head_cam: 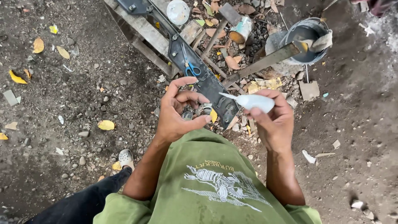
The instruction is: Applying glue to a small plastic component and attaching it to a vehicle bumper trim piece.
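The right hand (275, 120) is closed around a small white squeeze bottle (257, 101), its thin nozzle aimed across toward the left hand (178, 114). The left hand curls with thumb and fingertips pinched on a small metal part (207, 108); what the part is cannot be told, since the fingers hide most of it. The nozzle tip stands just beside that part without clearly touching it, so the applying of whatever the bottle holds looks about to begin or just under way; no drop or smear shows.

Just beyond both hands lies a long black metal bar (211, 85) with bolts in it, resting on a wooden frame (145, 31). Beyond the right hand stands a dark bucket (309, 39) with a rusty flat blade (269, 60) reaching from it toward the bar. Farther out past the left hand, blue-handled scissors (190, 66) lie on the bar, and a tin can (240, 30) and a white lid (178, 11) sit well beyond the hands. No join between the small part and the bar shows, so the fitting seems still to be done.
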